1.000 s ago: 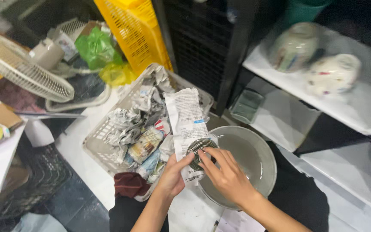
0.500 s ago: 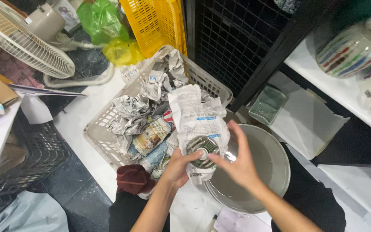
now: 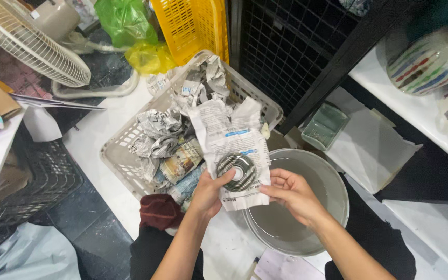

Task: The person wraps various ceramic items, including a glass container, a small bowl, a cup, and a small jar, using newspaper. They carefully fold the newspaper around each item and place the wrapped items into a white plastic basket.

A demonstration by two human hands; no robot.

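A small round dish (image 3: 236,172) with dark and pale concentric rings lies on a sheet of crumpled newspaper (image 3: 229,145), held up over the near edge of a large grey bowl (image 3: 307,207). A second ago the paper was still bunched around the dish; now the sheet is spread flat behind it and the ringed face shows fully, so the unwrapping looks nearly done. The left hand (image 3: 208,193) is curled closed on the dish's lower left edge, thumb over the rim, gripping dish and paper together. The right hand (image 3: 291,194) is half closed, fingers pinching the paper's right edge. Just behind, a pale plastic basket (image 3: 117,155) holds more crumpled newspaper. Farther out stand a yellow crate (image 3: 193,26), a white fan (image 3: 32,44) and striped ceramic pots (image 3: 431,59) on a white shelf.
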